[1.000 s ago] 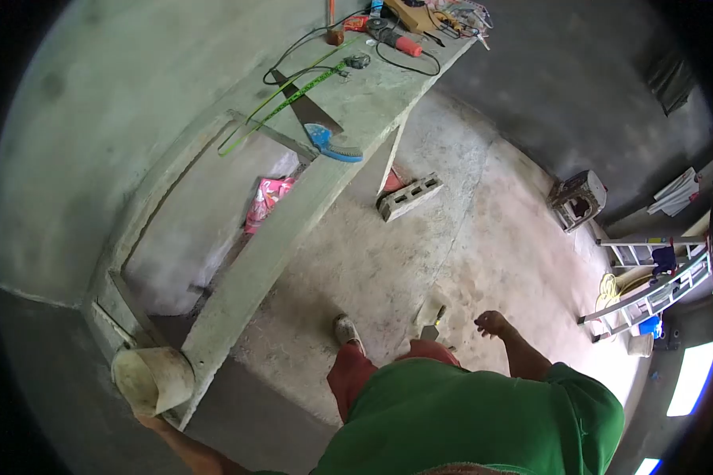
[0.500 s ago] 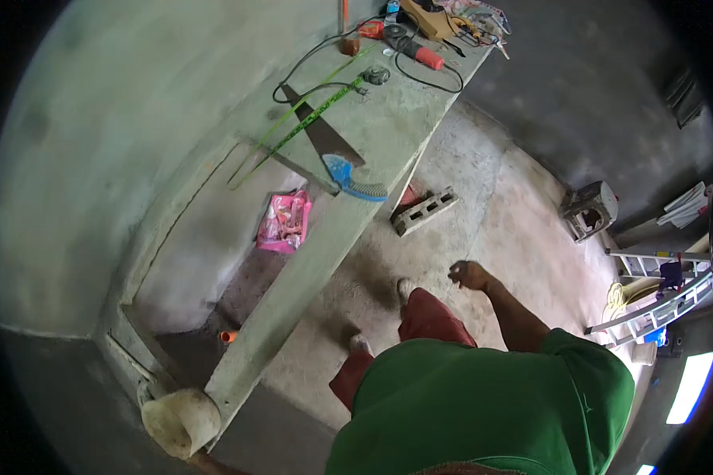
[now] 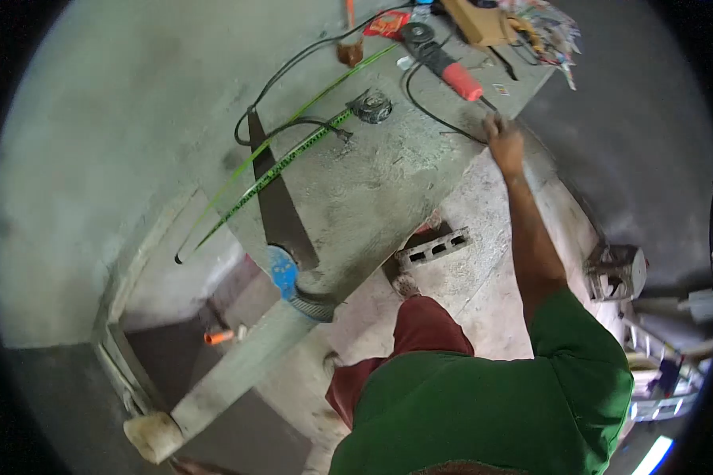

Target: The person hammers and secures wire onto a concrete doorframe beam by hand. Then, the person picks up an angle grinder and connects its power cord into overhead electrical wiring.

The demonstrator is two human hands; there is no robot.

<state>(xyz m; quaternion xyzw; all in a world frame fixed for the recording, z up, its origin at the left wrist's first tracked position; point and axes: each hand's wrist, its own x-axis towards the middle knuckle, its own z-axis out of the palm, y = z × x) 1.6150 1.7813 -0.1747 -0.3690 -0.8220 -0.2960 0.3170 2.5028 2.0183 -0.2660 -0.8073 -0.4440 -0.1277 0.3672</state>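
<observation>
My right hand (image 3: 505, 144) is at the slab's right edge, its fingers closed around the black cord (image 3: 451, 127) of an angle grinder (image 3: 444, 65) with a red handle. The grinder lies on the concrete slab (image 3: 388, 182). A hand saw (image 3: 280, 207) with a blue handle lies nearer me, its blade under a green tape measure (image 3: 285, 161) that is pulled out. At the bottom left edge, a little of my left hand (image 3: 188, 467) shows beside a pale, dirty bucket-like container (image 3: 152, 437); its fingers are hidden.
A hollow concrete block (image 3: 433, 250) sits on the floor below the slab. An orange pipe end (image 3: 218, 337) sticks out at left. Cardboard (image 3: 477, 22) and clutter lie at the slab's far end. A ladder (image 3: 661, 408) stands at right, near a grey block-like object (image 3: 616, 273).
My right hand has gone from over the floor up to the grinder's cord at the slab edge. My view has shifted closer to the slab. The pink bag below it has gone out of sight.
</observation>
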